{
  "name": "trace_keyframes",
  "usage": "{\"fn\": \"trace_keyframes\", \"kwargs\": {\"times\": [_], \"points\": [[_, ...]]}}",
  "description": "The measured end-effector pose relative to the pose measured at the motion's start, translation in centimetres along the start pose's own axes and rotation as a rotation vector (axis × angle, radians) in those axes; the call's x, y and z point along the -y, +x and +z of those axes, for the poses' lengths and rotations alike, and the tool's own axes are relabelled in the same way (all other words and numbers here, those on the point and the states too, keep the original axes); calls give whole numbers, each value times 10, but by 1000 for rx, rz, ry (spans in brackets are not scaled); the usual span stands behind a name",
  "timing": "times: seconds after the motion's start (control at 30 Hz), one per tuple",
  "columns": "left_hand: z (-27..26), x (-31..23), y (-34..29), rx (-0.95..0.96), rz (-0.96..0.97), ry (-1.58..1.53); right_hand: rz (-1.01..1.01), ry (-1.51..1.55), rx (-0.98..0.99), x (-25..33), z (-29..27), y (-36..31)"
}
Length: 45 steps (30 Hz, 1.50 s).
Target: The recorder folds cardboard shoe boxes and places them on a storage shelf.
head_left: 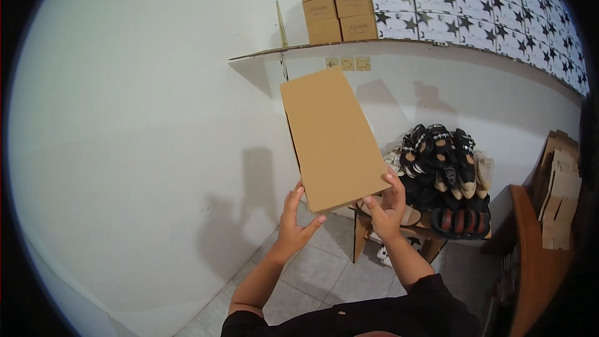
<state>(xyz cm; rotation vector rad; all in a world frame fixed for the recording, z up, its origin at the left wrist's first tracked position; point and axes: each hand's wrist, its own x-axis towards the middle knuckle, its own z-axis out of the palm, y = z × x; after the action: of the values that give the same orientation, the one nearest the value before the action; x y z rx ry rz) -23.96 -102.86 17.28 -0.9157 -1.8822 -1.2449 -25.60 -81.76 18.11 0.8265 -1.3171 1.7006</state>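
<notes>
Two hands (389,211) hold cardboard box (334,140) by near end | shelf edge (337,43) beyond | open room left to wall (131,118) | shoes (443,157) right

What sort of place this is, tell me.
Likely a shoe storeroom: shoes are piled on a small stand, and star-printed boxes and plain brown boxes are stacked on a wall shelf.

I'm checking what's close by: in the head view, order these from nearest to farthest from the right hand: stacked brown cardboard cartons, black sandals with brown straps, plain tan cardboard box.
1. Plain tan cardboard box: touching, in the grip of the right hand.
2. Black sandals with brown straps: to the hand's right.
3. Stacked brown cardboard cartons: farthest, high above.
</notes>
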Motion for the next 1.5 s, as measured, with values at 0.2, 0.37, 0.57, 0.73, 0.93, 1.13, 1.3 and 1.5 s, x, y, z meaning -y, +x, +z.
{"fn": "trace_keyframes", "kwargs": {"times": [0.2, 0.37, 0.57, 0.73, 0.93, 1.13, 1.3, 1.5], "points": [[-5, 70, 49, -221, -60, 46, -102, -16, 23, -56, 45, 51], [-33, 133, 125, -236, -111, -73, -508, -248, 152, -106, 78, 126], [-69, 172, 257, -258, 148, -143, -658, -655, 279, -169, 115, 234], [-103, 233, 344, -278, 263, -125, -887, -833, 162, -206, 145, 323], [-103, 247, 439, -112, 507, -135, -1239, -1121, 20, -228, 150, 431], [-91, 300, 497, -34, 478, -39, -1170, -1192, 138, -208, 167, 503], [-68, 348, 526, 21, 551, 228, -1275, -1292, 77, -198, 194, 554], [-34, 382, 538, 57, 561, 480, -1209, -1436, 30, -200, 205, 603]]}}
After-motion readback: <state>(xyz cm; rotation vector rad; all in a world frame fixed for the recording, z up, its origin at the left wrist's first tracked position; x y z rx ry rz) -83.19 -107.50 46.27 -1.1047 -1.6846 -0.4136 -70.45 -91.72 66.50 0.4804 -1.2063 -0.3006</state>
